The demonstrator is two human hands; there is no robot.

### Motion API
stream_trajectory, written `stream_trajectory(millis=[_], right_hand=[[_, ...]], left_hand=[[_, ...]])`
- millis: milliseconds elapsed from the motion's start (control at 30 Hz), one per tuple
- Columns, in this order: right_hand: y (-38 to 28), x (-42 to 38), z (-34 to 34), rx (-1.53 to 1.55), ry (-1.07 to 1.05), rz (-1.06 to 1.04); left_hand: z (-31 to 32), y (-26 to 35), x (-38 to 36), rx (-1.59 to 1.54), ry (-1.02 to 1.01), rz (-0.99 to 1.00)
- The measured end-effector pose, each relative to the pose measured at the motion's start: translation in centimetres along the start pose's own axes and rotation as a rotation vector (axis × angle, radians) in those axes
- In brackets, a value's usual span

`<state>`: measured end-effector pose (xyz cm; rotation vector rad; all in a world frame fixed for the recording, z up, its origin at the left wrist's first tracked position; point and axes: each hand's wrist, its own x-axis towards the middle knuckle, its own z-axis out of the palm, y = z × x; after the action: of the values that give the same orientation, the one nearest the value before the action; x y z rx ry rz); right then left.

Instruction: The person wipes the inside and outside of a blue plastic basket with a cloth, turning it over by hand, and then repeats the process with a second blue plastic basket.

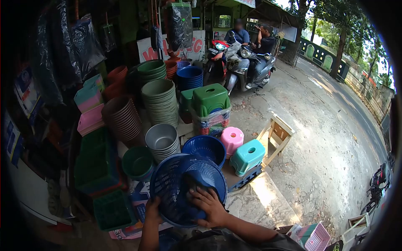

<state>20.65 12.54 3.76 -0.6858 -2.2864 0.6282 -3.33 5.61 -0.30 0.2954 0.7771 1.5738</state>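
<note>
A round blue plastic basket [167,184] with latticed walls is tilted in front of me, its hollow facing up. My left hand [153,211] grips its rim at the near left, the fingers partly out of sight behind the wall. Inside the basket, my right hand [209,205] presses a dark cloth [190,182] against the surface, fingers bent over it. Just beyond lies another blue basin [205,146]. A stack of grey pails [162,137] and a green basin [138,162] stand close by on the left.
Stacked pots [159,94], green crates [94,159] and a green stool [210,98] crowd the left and middle. Pink [231,137] and turquoise [249,155] stools stand near a wooden frame [278,136]. Two people sit by motorbikes [238,62] farther off.
</note>
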Motion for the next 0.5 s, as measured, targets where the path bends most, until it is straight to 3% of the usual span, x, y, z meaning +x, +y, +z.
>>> stream_trajectory(millis=[67,133,233,333,367,433,500], right_hand=[[2.6,0.1,-0.3,0.031,-0.04,0.011],[8.5,0.8,0.4,0.246,0.24,0.404],[4.8,0.1,0.7,-0.029,0.23,0.337],[-1.8,-1.6,1.4,-0.013,-0.022,-0.03],[-1.0,-1.9,1.5,-0.007,-0.025,-0.024],[2.5,-2.2,1.5,0.025,0.089,-0.102],[5.2,-0.6,0.6,-0.011,0.362,-0.012]], left_hand=[[-1.6,-0.3,0.7,-0.02,-0.017,-0.043],[-2.6,-0.8,1.4,-0.045,-0.047,-0.073],[-2.1,-1.2,2.2,-0.08,-0.047,-0.015],[-1.0,-0.9,1.6,-0.17,-0.107,0.005],[-1.2,-0.9,1.7,-0.187,-0.121,-0.014],[-1.6,-1.0,1.8,-0.202,-0.134,-0.036],[-1.7,-1.0,2.1,-0.144,-0.068,0.046]])
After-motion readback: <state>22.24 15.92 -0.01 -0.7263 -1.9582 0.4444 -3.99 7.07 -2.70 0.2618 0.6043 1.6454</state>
